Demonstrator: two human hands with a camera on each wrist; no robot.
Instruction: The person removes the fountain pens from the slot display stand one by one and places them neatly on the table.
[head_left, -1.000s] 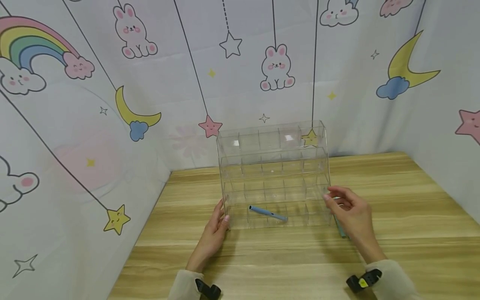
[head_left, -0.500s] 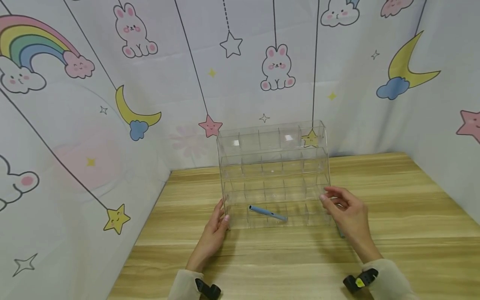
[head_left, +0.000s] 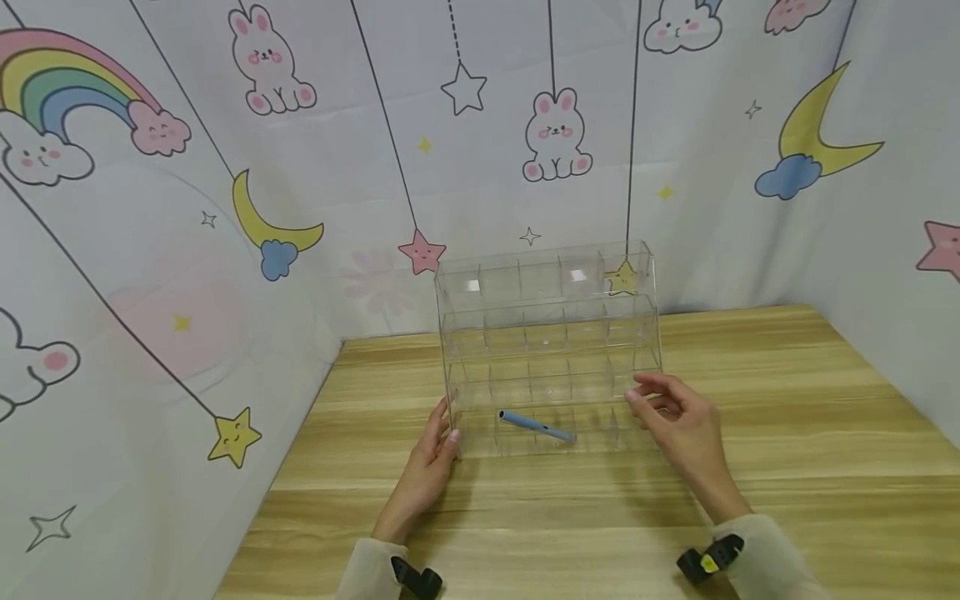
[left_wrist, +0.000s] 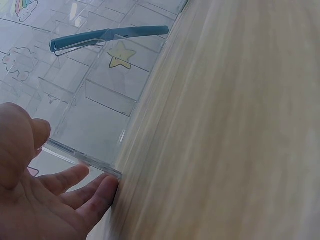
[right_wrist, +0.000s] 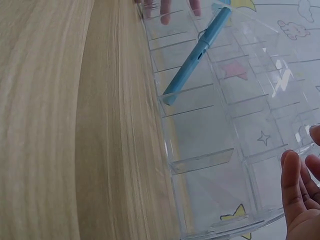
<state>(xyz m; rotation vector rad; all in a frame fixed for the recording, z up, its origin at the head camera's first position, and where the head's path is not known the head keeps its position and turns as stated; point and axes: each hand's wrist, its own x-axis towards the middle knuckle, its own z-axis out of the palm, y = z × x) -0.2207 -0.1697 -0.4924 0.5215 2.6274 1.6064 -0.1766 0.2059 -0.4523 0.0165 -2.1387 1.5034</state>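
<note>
A clear acrylic organizer point(head_left: 551, 350) with stepped tiers of compartments stands on the wooden table. Across the dividers of its lowest tier lies a blue pen point(head_left: 537, 426), tilted; its clip shows in the left wrist view. My left hand point(head_left: 426, 467) rests at the organizer's left side, thumb by the front corner. In the left wrist view its straight fingers point(left_wrist: 102, 197) touch the bottom edge. My right hand point(head_left: 686, 433) hovers at the right front corner, fingers loosely bent, overlapping the lower tiers in the head view. Nothing shows between its thumb and fingers.
The wood-grain tabletop point(head_left: 540, 533) spreads in front of and beside the organizer. Behind it hangs a white cloth backdrop point(head_left: 360, 167) printed with rabbits, stars, moons and a rainbow. Black wrist cameras sit at both cuffs.
My right hand has shifted left, from beside the organizer's right edge to over its front corner. The green pen seen earlier beside that edge is now hidden. My left hand has not moved.
</note>
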